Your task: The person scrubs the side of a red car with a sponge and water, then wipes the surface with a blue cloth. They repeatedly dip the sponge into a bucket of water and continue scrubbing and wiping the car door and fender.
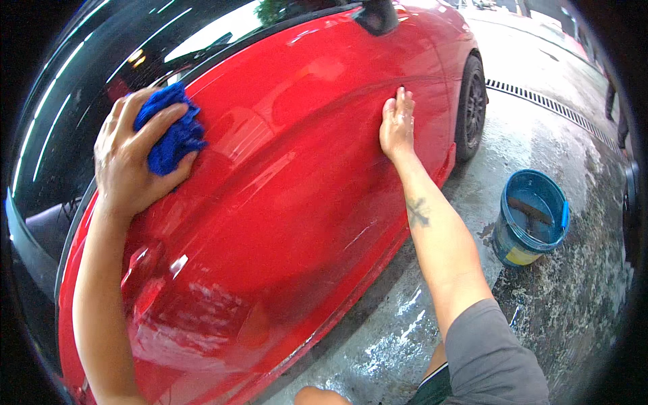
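Observation:
A crumpled blue cloth (169,131) is gripped in my left hand (123,158), fingers over its top and thumb beneath. The cloth lies against the upper edge of a red car's door (290,202), just below the dark side window (64,128). Farther along the same door, my right hand (398,127) touches the red panel with its fingers stretched out and nothing in it. Both hands look wet. Nearer to me, the door handle (140,270) sits beside my left forearm, and pale wet streaks mark the paint under it.
To the right, a blue bucket (503,237) with water and a dark item inside stands on the wet concrete floor (398,331). The side mirror (378,17) and front wheel (472,108) are at the far end. A drain grate (547,105) crosses the floor; a person's legs (617,111) show far right.

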Available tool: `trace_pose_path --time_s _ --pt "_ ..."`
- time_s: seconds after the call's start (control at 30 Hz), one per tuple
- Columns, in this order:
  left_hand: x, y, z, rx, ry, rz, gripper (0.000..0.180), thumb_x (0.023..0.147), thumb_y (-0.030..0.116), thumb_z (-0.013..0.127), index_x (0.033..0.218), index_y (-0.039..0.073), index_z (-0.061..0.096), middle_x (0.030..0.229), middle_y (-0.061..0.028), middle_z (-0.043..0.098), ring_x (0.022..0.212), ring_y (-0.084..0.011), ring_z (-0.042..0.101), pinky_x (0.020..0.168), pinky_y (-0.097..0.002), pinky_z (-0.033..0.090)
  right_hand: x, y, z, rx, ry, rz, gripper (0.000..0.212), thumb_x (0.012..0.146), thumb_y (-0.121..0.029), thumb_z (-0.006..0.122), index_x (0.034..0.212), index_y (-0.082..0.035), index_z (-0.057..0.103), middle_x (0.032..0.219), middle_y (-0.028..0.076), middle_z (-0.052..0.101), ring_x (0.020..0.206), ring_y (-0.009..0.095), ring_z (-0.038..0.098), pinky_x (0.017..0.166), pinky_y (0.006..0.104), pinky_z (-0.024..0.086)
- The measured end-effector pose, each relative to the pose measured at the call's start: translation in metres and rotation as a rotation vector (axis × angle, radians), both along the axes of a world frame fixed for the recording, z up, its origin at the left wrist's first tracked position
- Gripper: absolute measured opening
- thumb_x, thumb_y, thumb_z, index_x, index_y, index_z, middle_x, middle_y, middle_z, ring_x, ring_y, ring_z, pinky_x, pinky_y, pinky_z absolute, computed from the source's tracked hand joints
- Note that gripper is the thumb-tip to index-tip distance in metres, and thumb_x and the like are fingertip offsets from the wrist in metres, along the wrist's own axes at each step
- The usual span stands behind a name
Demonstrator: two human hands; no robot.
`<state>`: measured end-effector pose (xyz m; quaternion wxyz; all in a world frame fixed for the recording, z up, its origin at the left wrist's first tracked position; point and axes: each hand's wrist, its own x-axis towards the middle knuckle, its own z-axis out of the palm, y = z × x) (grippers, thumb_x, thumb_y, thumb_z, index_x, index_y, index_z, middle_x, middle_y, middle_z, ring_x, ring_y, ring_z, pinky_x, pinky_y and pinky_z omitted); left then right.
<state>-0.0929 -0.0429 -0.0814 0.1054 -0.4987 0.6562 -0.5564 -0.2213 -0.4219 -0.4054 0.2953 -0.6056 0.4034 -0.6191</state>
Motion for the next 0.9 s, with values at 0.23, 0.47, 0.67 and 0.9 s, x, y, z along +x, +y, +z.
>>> trace_pose_path --time_s 0.23,0.47,0.67,0.9 --pt "0.007 0.001 0.003 -0.015 -0.033 -0.027 0.061 0.076 0.042 0.089 0.134 0.029 0.076 0.143 -0.0111 0.065 0.129 -0.0360 0.064 0.108 -0.0523 0.054 0.060 0.334 0.035 -0.416 0.072 0.210 0.080 0.108 -0.035 0.053 0.174 -0.003 0.021 0.180 0.031 0.013 0.165 0.056 0.009 0.133 0.0670 0.008" --pt "0.011 0.002 -0.001 -0.051 -0.011 -0.077 0.057 0.079 0.047 0.087 0.133 0.030 0.076 0.145 -0.0098 0.064 0.131 -0.0343 0.064 0.110 -0.0516 0.054 0.064 0.388 0.016 -0.739 0.279 0.329 0.076 0.105 -0.049 0.052 0.171 -0.015 0.037 0.182 0.021 0.020 0.169 0.044 0.007 0.134 0.0642 0.001" --pt "0.003 0.000 -0.007 -0.080 0.007 -0.053 0.055 0.079 0.048 0.088 0.130 0.032 0.077 0.144 -0.0073 0.064 0.130 -0.0335 0.063 0.110 -0.0508 0.054 0.027 0.217 0.014 -0.285 0.118 0.100 0.063 0.118 -0.035 0.037 0.173 -0.005 0.026 0.181 0.024 0.017 0.168 0.045 0.012 0.133 0.0634 0.011" --pt "0.013 -0.004 -0.008 -0.092 0.007 -0.117 0.056 0.079 0.047 0.087 0.131 0.030 0.077 0.145 -0.0072 0.064 0.131 -0.0330 0.063 0.110 -0.0515 0.054 0.068 0.447 0.034 -0.600 0.232 0.475 0.086 0.099 -0.046 0.064 0.171 -0.007 0.035 0.181 0.026 0.018 0.168 0.048 0.010 0.134 0.0637 0.001"
